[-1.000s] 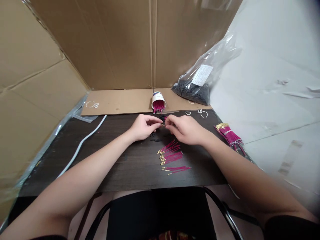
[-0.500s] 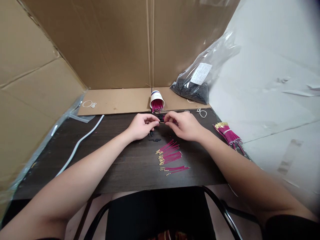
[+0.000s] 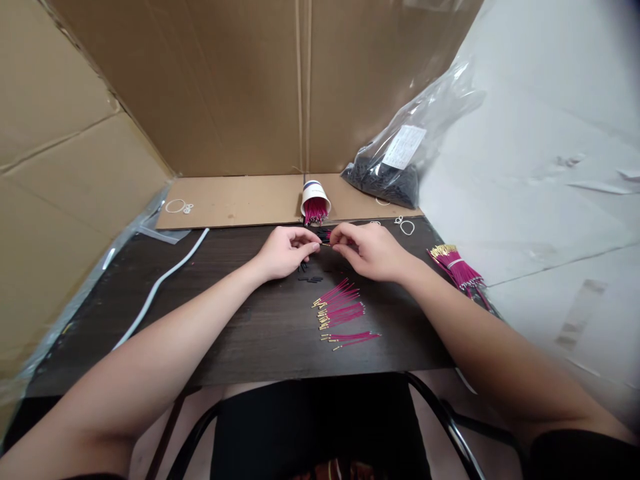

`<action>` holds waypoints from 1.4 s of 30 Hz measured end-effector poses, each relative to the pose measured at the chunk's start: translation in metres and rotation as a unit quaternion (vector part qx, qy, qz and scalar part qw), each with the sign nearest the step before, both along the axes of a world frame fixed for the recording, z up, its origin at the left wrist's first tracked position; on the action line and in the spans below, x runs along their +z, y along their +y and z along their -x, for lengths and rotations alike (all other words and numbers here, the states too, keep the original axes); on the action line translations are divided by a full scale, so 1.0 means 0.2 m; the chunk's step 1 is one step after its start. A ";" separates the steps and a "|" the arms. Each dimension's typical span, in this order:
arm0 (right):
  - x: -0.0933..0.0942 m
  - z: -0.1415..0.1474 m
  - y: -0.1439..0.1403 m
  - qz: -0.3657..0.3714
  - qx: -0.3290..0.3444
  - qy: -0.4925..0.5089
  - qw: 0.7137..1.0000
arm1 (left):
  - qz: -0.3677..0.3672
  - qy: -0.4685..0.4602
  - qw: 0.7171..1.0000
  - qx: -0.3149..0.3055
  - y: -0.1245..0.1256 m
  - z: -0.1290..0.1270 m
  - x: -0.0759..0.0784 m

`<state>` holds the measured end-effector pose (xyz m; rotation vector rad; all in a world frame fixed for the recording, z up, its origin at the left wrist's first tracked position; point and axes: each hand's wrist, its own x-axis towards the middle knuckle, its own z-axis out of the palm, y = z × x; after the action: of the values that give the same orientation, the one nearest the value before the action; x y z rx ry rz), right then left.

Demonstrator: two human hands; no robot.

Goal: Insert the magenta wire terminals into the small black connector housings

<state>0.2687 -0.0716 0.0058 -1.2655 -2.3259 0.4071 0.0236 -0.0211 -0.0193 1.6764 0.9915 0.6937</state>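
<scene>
Nearest, loose pink wires (image 3: 343, 313) with gold tips are spread on the dark table (image 3: 240, 333). Just beyond, the left hand (image 3: 283, 253) and right hand (image 3: 373, 252) are met fingertip to fingertip, both pinched shut on one thin wire (image 3: 325, 244) held just above the table. Small black pieces (image 3: 310, 279) lie below the hands. Farther back, a tipped paper cup (image 3: 314, 200) of wires is seen, and a plastic bag (image 3: 395, 170).

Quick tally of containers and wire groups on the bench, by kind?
Paper cup of magenta wires: 1
Clear bag of black parts: 1
Banded wire bundle: 1
Loose wire pile: 1
Total: 4
</scene>
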 end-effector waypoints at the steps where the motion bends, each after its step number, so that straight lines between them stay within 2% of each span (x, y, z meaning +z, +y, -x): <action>1: 0.00 0.00 0.00 -0.002 0.002 0.000 1.000 | 0.000 -0.001 1.000 -0.001 0.00 0.00 0.00; 7: -0.03 -0.02 0.01 -0.031 0.011 -0.003 0.999 | -0.005 -0.008 1.000 -0.007 0.01 0.00 -0.02; 13: -0.05 -0.03 0.03 -0.064 0.014 -0.030 0.997 | -0.048 -0.007 0.999 -0.018 0.01 0.00 -0.05; 19: -0.09 -0.02 0.04 -0.092 0.021 -0.021 0.995 | -0.050 -0.014 0.998 -0.020 0.00 0.00 -0.06; 36: -0.10 -0.01 0.03 -0.121 0.017 -0.058 0.991 | -0.054 -0.007 0.998 -0.029 0.00 0.01 -0.06; 42: -0.10 -0.01 0.03 -0.113 0.022 -0.044 0.992 | -0.056 -0.010 0.998 -0.028 0.00 0.00 -0.06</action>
<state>0.2712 -0.0651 -0.0136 -1.1458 -2.3975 0.0982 0.0232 -0.0213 -0.0310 1.7841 0.9022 0.7380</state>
